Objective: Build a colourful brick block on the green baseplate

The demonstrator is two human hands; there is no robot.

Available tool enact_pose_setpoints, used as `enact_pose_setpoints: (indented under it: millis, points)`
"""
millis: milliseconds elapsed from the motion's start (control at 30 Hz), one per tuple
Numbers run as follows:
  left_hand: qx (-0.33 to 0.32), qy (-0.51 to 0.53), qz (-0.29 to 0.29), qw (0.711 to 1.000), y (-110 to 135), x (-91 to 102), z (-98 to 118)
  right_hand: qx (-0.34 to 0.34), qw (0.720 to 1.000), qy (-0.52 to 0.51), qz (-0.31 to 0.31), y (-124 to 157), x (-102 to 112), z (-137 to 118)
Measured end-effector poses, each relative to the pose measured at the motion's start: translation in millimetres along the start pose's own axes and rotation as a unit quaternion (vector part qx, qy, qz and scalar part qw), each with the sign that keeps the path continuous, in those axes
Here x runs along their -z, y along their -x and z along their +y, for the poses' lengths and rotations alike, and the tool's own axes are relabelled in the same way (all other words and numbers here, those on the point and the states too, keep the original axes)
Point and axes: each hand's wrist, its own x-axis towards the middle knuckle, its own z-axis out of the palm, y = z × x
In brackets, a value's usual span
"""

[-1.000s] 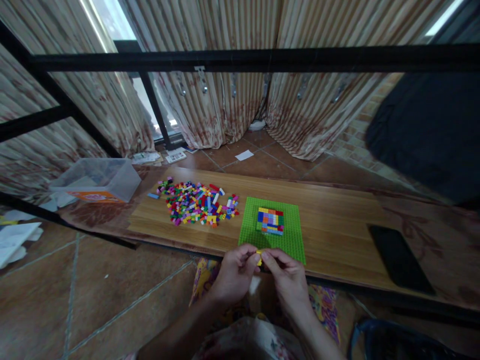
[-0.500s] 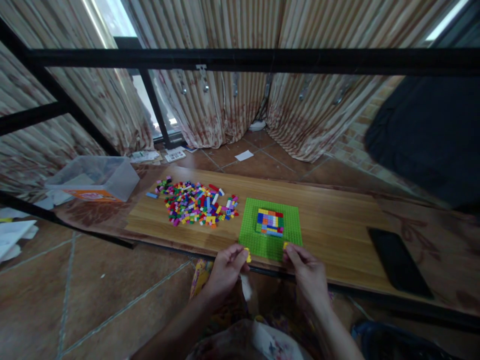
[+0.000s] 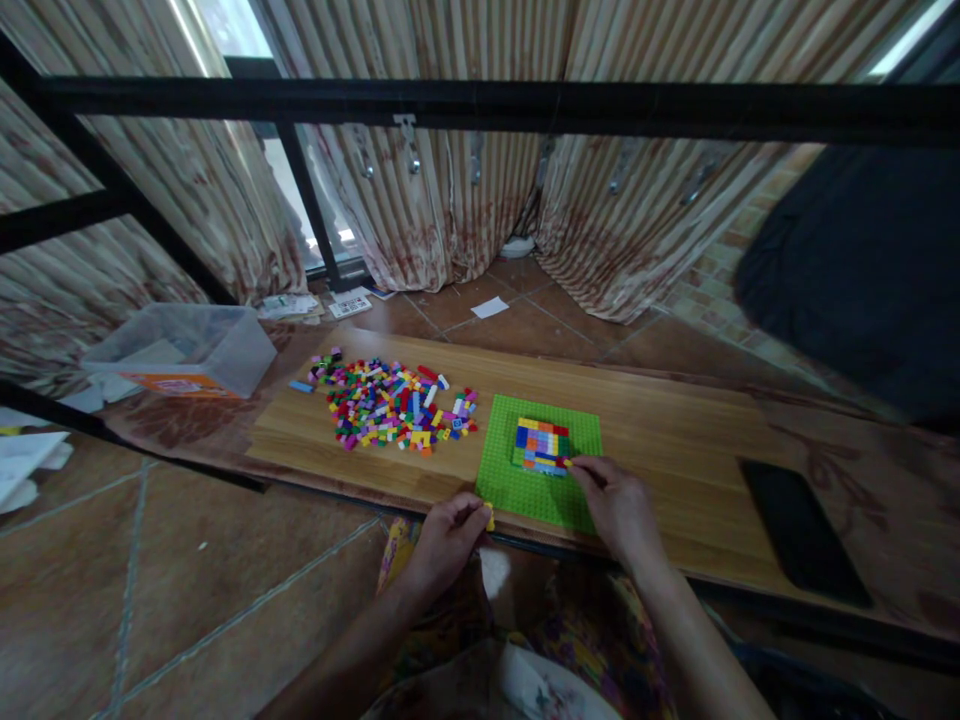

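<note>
A green studded baseplate [image 3: 499, 485] lies on the wooden board, bearing a block of many-coloured toy bricks [image 3: 541, 442] near its middle. My right hand [image 3: 616, 505] reaches over the plate's right side. Its thumb and fingers pinch a small yellow brick [image 3: 568, 463] at the block's near right corner; whether it touches the block I cannot tell. At the plate's near left corner, my left hand [image 3: 448, 545] is closed on a yellow toy brick [image 3: 490, 516], partly hidden by the fingers.
Left of the plate spreads a pile of loose toy bricks [image 3: 390, 405] on the wooden board [image 3: 675, 440]. A clear plastic box [image 3: 240, 350] with an orange label stands farther left. A black phone-like slab [image 3: 802, 530] lies at the right. A black metal bar [image 3: 480, 105] crosses before the curtains.
My right hand has moved forward over the plate, bringing its yellow brick up to the block's near right corner. My left hand stays about where it was, still holding its yellow brick.
</note>
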Motion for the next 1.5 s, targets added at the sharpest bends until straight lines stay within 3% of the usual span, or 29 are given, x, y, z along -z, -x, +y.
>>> enact_pose_setpoints:
  millis: [233,500,1133,1500]
  points:
    - [0.002,0.015,-0.007,1.0,-2.2,0.8,-0.2,0.117,0.989,0.069,-0.055,-11.3,10.1,-6.1]
    - [0.0,0.034,-0.016,0.999,-4.0,1.8,-1.3,0.152,0.978,0.115,-0.083,-11.1,9.8,-5.1]
    - [0.013,0.059,-0.018,0.998,-2.2,1.7,1.1,0.151,0.985,0.071,-0.037,-4.6,2.0,-1.2]
    - [0.009,0.048,-0.015,0.999,-2.1,2.2,2.1,0.105,0.994,0.019,-0.017,-4.3,-1.6,3.1]
